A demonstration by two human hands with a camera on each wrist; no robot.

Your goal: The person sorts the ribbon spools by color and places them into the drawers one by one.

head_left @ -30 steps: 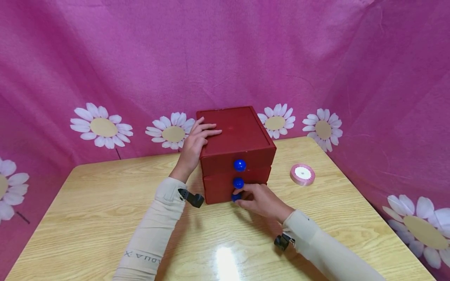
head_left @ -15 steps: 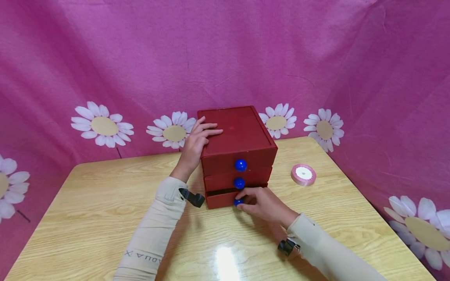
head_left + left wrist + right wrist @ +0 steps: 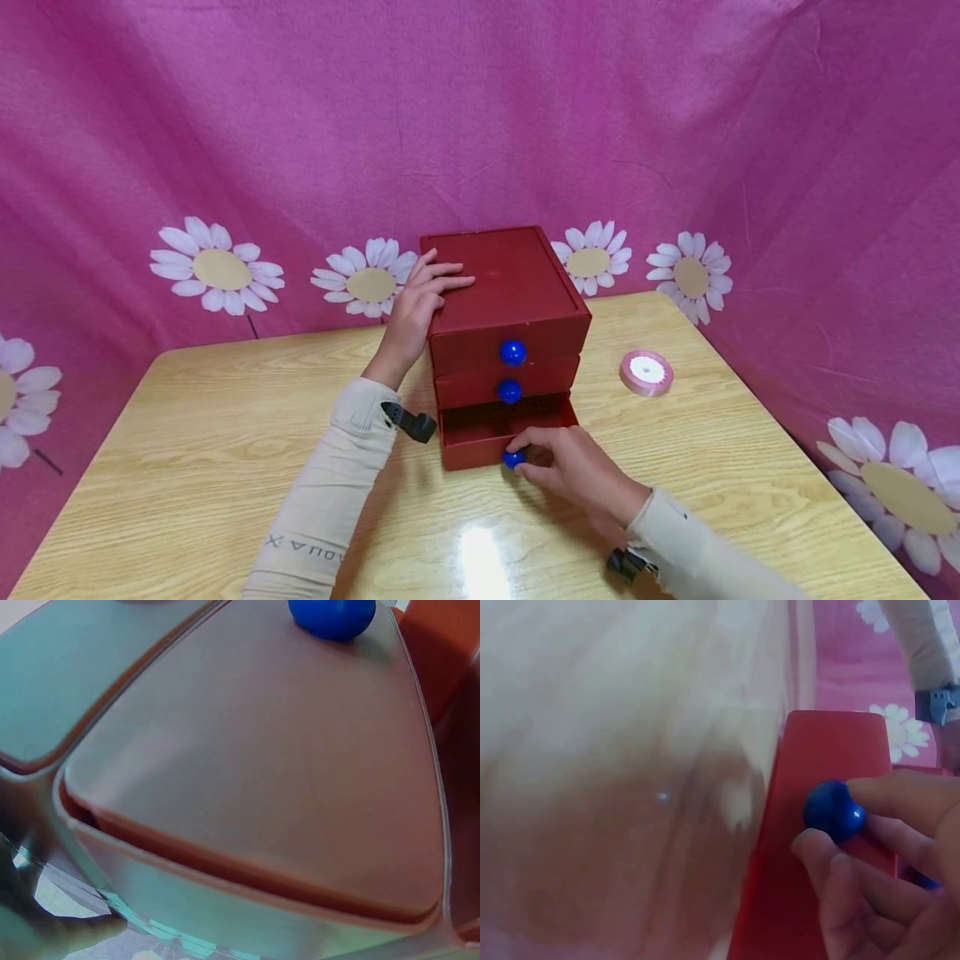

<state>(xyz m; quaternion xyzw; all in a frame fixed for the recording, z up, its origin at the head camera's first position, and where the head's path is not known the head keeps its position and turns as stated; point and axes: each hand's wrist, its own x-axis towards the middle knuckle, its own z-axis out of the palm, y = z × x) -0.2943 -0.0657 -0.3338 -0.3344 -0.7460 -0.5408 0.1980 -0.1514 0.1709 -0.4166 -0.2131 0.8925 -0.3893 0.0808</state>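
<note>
A red three-drawer cabinet (image 3: 495, 287) stands on the table, each drawer front bearing a round blue knob. My left hand (image 3: 422, 304) rests on its top left edge, fingers spread fairly straight over the top. With thumb and fingers, my right hand (image 3: 573, 471) pinches the bottom drawer's blue knob (image 3: 829, 810). That bottom drawer (image 3: 472, 455) is pulled part way out, and the visible part of its inside shows only red walls and shadow. The upper knob (image 3: 513, 352) and middle knob (image 3: 510, 391) sit on closed drawers. In the left wrist view, a drawer front (image 3: 255, 757) fills most of the picture.
To the right of the cabinet lies a roll of pink ribbon (image 3: 647, 372) on a white spool. The wood-grain table (image 3: 247, 450) meets a pink cloth backdrop (image 3: 480, 108) with printed daisies behind and at the sides.
The bottom drawer has slid out from closed toward the front, my right hand moving back with its knob. My left hand has stayed in place on the cabinet.
</note>
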